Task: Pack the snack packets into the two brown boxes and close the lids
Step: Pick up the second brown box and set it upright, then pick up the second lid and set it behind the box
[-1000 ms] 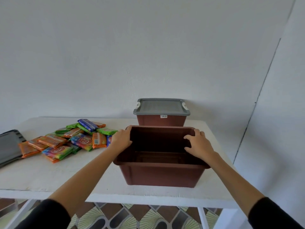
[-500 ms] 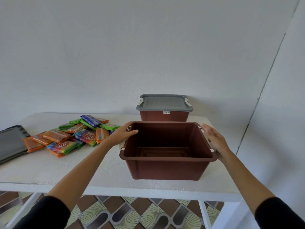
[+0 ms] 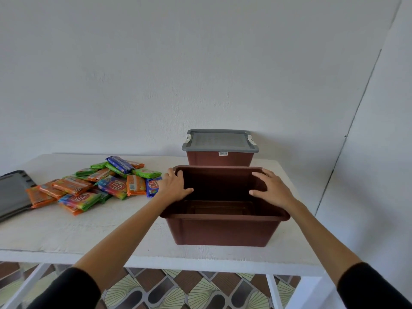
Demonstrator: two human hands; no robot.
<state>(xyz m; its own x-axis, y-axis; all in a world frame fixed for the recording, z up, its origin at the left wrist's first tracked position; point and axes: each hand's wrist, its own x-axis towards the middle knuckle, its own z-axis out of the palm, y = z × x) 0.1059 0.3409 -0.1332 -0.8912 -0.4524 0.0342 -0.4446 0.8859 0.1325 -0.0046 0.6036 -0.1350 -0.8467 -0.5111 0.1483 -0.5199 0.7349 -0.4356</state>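
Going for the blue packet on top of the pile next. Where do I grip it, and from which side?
Pinch the blue packet across its narrow width, mid-length, coming down from above. It lies uppermost on the snack pile, uncovered, so both long edges look free; from the side, neighbouring packets would likely get in the way.

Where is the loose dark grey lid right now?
Head view: the loose dark grey plastic lid lies at the white table's far left edge, left of the colourful snack packet pile.

Free: open box (image 3: 223, 228) top — lidded box (image 3: 219, 160) bhd.
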